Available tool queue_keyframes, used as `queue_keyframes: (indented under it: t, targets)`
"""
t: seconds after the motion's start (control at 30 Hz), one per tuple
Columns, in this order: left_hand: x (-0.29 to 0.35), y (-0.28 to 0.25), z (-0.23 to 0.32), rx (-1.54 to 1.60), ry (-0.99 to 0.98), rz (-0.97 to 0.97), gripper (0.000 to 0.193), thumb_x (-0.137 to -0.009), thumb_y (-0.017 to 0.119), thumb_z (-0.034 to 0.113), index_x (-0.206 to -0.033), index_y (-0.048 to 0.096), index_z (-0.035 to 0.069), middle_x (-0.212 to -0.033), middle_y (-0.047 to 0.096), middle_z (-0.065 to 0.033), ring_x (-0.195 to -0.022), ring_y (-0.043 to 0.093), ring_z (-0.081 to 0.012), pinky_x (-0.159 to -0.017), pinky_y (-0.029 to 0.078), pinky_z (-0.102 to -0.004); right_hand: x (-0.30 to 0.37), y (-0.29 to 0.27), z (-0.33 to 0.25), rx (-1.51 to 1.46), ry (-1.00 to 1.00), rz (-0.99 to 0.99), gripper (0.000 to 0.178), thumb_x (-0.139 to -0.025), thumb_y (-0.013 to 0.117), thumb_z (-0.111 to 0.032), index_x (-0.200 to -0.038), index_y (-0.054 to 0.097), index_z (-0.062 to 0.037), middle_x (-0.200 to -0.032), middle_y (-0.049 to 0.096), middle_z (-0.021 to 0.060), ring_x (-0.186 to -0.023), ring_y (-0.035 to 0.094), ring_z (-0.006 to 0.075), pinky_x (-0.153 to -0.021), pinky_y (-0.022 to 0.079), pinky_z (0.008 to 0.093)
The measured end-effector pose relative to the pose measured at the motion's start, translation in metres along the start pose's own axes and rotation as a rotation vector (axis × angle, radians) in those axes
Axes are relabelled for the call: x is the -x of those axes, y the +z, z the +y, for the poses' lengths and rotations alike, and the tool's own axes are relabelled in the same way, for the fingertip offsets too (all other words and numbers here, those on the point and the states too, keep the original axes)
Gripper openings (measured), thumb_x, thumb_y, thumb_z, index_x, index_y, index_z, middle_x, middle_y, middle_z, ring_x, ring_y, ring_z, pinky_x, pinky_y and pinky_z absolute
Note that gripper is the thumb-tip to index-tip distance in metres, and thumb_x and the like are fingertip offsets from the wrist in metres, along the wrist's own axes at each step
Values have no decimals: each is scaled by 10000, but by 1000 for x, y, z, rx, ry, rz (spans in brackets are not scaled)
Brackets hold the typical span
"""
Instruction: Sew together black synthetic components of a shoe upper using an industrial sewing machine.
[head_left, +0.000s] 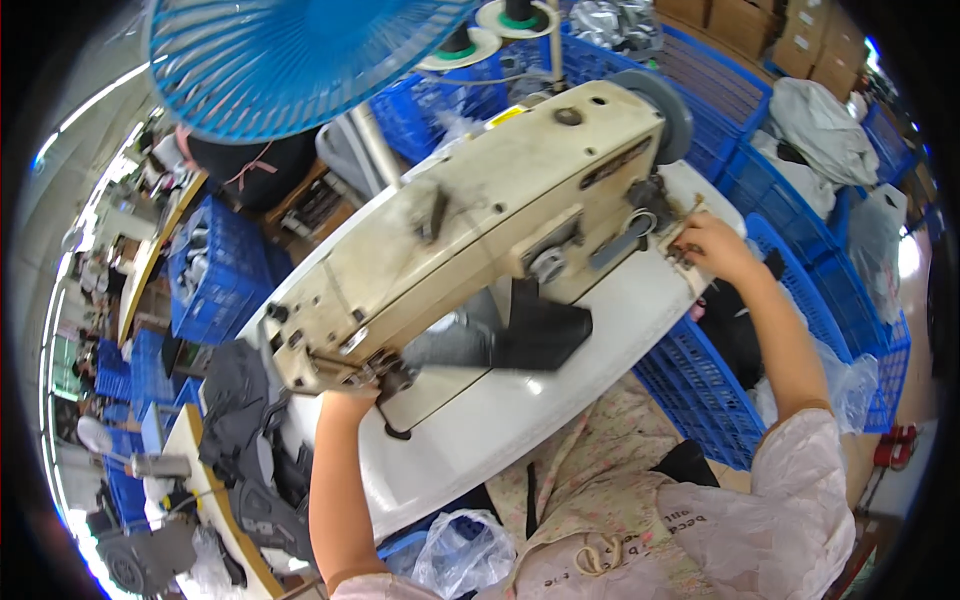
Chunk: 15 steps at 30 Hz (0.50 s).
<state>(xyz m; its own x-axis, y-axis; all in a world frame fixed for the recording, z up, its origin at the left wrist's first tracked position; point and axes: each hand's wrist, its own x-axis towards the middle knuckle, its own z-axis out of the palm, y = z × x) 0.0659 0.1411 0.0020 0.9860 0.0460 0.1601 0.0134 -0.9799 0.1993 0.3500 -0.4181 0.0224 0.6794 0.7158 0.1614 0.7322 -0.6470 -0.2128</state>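
A cream industrial sewing machine [470, 220] stands on a white tabletop [470, 440]. My left hand [352, 402] reaches under the machine's needle end at the left; its fingers are hidden behind the head. Under the arm, a dark grey and black fabric piece [545, 330] hangs over the bed, slightly blurred. At the right end of the tabletop my right hand [715, 248] is bent inward, its fingers closed around something small beside a metal fitting [682, 258]. What those fingers hold cannot be made out.
A blue fan [300, 60] and thread cones [458, 45] rise behind the machine. Blue crates [700, 390] stand close on the right, one with dark cloth inside. Dark grey garments [245, 440] are heaped at the left. A clear plastic bag [465, 550] lies below the table's front edge.
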Motion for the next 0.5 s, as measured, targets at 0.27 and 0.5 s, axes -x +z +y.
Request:
queue_keyframes:
  t: [0.27,0.5]
  targets:
    - [4,-24,55,-571,-188,-382,263,-885,540,246,-976,723,79,-968,729,-93,-823,715,-252,-682,566,-388,9,-18,-75,-628,347,153,108,-978,538,-134,-1012,509,-36,-811,596,95,-747,618,185,-703,481,330]
    - [16,-15,64,-443,-449,-418,294,-858,575,210,-1049,664,4,-828,720,-115,-739,714,-268,-612,559,-376,3,1,-213,-1105,235,-337,181,-1006,519,-211,-1051,588,-50,-759,616,-1,-551,543,82,-513,451,235]
